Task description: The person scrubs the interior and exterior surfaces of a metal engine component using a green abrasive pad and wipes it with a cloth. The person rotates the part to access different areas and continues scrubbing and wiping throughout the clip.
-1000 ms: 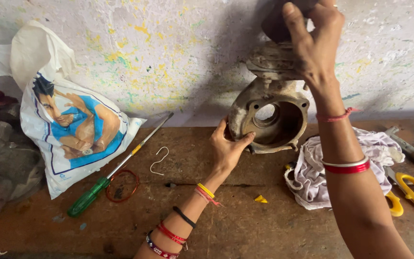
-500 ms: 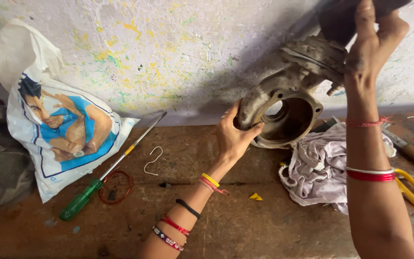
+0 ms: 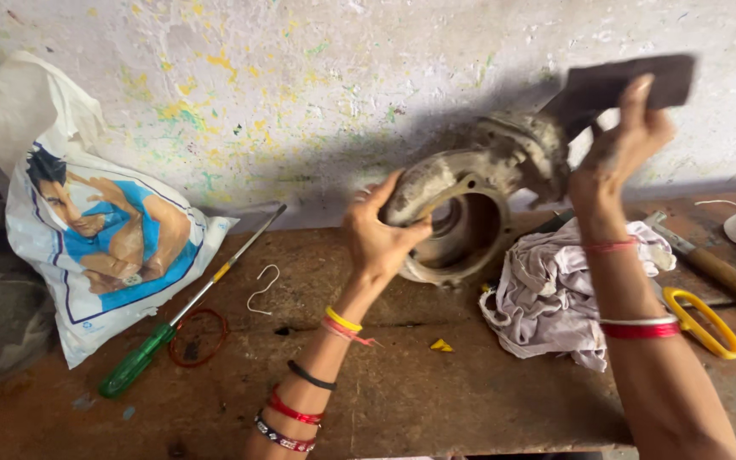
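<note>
Overhead, right-hand fingers (image 3: 641,102) pinch a dark sheet (image 3: 632,85); left-hand fingers (image 3: 385,200) clamp the metal housing's (image 3: 470,213) rim.

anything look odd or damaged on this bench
The metal housing gripped by the left hand is crusted with grime and looks corroded. The wall behind is flaked and paint-spattered. Nothing looks spilled.

green screwdriver (image 3: 140,360), yellow scissors (image 3: 707,322), paint-speckled wall (image 3: 300,94)

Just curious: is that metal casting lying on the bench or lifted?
Lifted and tilted: the left hand holds the metal casting above the bench.
</note>
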